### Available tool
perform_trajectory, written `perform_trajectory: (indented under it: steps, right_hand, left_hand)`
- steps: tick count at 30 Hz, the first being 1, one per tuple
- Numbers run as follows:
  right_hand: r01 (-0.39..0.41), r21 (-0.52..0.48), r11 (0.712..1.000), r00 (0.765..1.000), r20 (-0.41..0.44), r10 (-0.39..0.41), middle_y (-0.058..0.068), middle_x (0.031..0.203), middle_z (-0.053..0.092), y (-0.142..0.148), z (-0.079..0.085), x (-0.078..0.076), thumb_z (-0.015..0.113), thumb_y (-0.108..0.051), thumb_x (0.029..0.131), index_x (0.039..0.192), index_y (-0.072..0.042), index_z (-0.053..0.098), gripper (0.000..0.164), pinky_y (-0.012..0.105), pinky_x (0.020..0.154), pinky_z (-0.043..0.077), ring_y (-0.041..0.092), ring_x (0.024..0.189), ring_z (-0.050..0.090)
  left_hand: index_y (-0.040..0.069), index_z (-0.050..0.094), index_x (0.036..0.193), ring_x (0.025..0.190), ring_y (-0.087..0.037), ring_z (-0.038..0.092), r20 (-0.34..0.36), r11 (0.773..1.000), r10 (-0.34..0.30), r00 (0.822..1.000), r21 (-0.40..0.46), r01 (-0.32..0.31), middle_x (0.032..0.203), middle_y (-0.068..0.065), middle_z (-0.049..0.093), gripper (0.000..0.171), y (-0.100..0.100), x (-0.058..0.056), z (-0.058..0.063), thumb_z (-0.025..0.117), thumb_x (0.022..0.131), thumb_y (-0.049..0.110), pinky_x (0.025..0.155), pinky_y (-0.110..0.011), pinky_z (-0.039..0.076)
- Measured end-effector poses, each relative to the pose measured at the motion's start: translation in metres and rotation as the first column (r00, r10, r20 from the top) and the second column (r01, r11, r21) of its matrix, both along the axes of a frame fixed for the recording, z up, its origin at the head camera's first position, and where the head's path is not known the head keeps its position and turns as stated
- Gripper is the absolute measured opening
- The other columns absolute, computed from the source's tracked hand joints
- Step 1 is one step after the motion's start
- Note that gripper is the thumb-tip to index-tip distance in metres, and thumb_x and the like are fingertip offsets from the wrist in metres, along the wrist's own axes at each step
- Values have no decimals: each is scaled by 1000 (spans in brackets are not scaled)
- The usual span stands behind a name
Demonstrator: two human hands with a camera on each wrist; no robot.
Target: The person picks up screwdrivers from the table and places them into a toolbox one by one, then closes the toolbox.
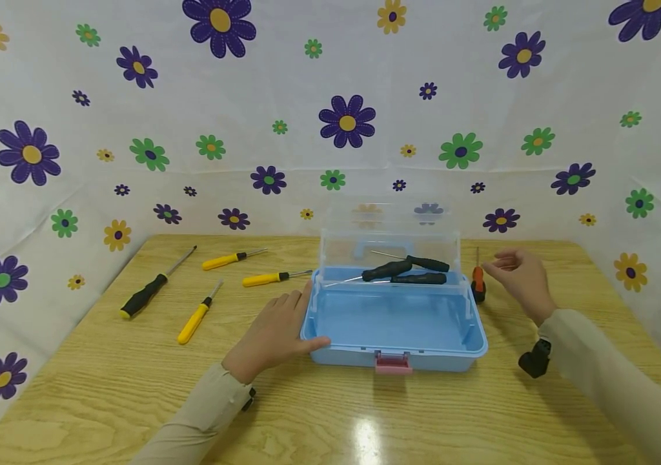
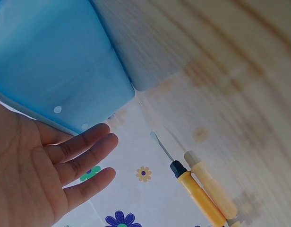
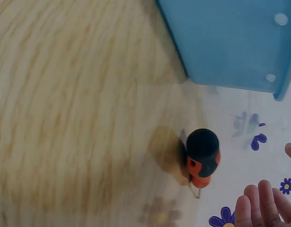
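A light blue toolbox [image 1: 388, 357] with a pink latch and a raised clear lid stands on the table. Against its left end rests my left hand [image 1: 275, 326], fingers extended and thumb over the front corner; the left wrist view shows these fingers [image 2: 84, 151] straight beside the box wall. Three black-handled screwdrivers [image 1: 417, 279] lie across the clear tray at the back of the box. To the right of the box lies an orange-and-black screwdriver [image 1: 477, 281], shaft pointing away. Just right of it hovers my right hand [image 1: 519, 281], fingers loosely bent, holding nothing.
On the left of the wooden table [image 1: 104, 394] lie several more screwdrivers: a large black one with a yellow end [image 1: 146, 296] and yellow ones, the nearest to the box being a yellow screwdriver [image 1: 263, 279]. A flower-patterned cloth [image 1: 284, 84] hangs behind the table.
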State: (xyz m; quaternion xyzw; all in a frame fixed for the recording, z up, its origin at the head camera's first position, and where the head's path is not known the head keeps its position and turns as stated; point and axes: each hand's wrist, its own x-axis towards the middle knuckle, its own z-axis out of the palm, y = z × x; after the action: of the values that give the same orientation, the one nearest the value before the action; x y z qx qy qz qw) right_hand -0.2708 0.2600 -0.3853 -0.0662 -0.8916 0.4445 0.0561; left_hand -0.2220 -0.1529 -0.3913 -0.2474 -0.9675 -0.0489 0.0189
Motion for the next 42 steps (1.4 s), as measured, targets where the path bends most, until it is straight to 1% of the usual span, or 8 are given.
perform_trajectory:
  steps: [5,10,15,17,26,35,39,42]
  right_hand:
    - [4,15,1000,999,33,-4,26,119,56,-3,-7,-4,61,-34,90,126,7,48,57,35,83,50,35,106,55]
    - [-6,32,999,997,76,4,28,120,55,-7,-10,-7,62,-31,89,126,10,47,57,44,88,50,38,107,55]
    - [-11,62,998,987,162,0,29,123,51,-8,-13,-10,61,-32,89,129,9,43,60,46,91,48,39,108,53]
    - [-16,74,997,983,184,2,29,123,51,-8,-15,-11,61,-32,89,129,9,42,60,46,91,49,39,107,53]
    - [-71,134,988,971,237,37,33,122,50,-8,-19,-14,63,-32,89,127,12,42,62,49,95,47,41,106,52]
    - [-108,168,980,955,291,55,34,117,53,-9,-21,-17,63,-24,88,124,15,42,57,43,87,49,37,97,54]
    - [-113,159,981,953,296,62,32,115,53,-10,-20,-18,64,-22,87,124,16,42,57,30,74,52,32,90,55]
    - [-118,149,982,952,299,69,32,114,54,-9,-19,-17,65,-23,87,125,16,41,59,24,68,52,30,88,56]
  left_hand:
    - [-1,16,149,119,-33,53,-5,1000,0,1000,0,0,133,-19,52,107,0,0,0,52,79,71,102,-49,42]
    - [-1,16,149,119,-33,53,0,1000,2,1000,0,-2,133,-20,51,107,0,0,-1,52,79,71,102,-49,42]
    - [-1,16,149,119,-33,52,7,1000,3,1000,3,-3,133,-19,51,107,0,0,-2,51,79,72,101,-49,42]
    - [-1,16,149,119,-33,52,7,1000,2,1000,7,-2,133,-19,51,107,0,0,-2,52,79,72,101,-49,42]
    - [-1,17,149,118,-33,53,-11,1000,-5,1000,1,5,132,-19,52,107,-1,0,-3,52,79,71,101,-48,42]
    - [-1,17,149,119,-33,52,-6,1000,-4,1000,-5,3,133,-19,51,107,-1,-1,-3,50,79,72,102,-48,42]
    - [-1,16,149,120,-33,52,-1,1000,-2,1000,-12,2,134,-19,51,107,-1,-2,-3,50,79,73,103,-48,41]
    - [-1,16,149,120,-32,52,-1,1000,0,1000,-14,0,134,-19,51,107,-1,-2,-3,50,79,73,102,-48,41]
